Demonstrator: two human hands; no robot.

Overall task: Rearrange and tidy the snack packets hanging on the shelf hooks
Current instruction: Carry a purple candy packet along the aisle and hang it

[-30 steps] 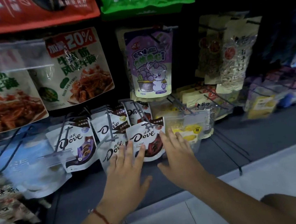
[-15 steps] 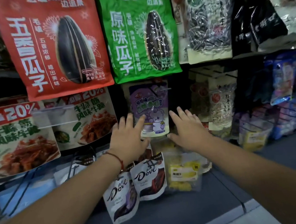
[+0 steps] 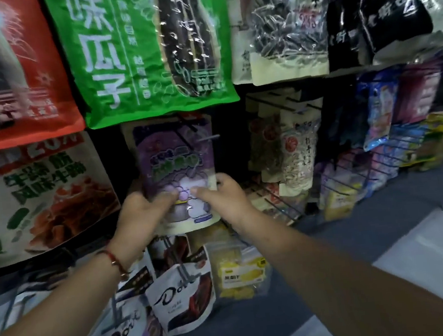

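Note:
A purple snack packet (image 3: 171, 156) with a cartoon animal hangs on a black hook in the middle of the shelf. My left hand (image 3: 142, 217) grips its lower left edge, thumb across the front. My right hand (image 3: 222, 199) grips its lower right edge the same way. Both thumbs meet near the middle of the packet's picture. Below my wrists hang white Dove chocolate packets (image 3: 181, 302) and a yellow dried-fruit packet (image 3: 239, 274).
A green sunflower-seed bag (image 3: 147, 49) and a red one (image 3: 9, 80) hang above. A beef-tendon packet (image 3: 40, 197) hangs at the left. Clear nut packets (image 3: 295, 157) and wire hooks (image 3: 276, 203) stick out at the right. Colourful packets (image 3: 379, 123) fill the far right.
Both hands rose from the Dove packets to the purple packet. They were open beside it half a second ago and now grip its lower edges. The view moved closer.

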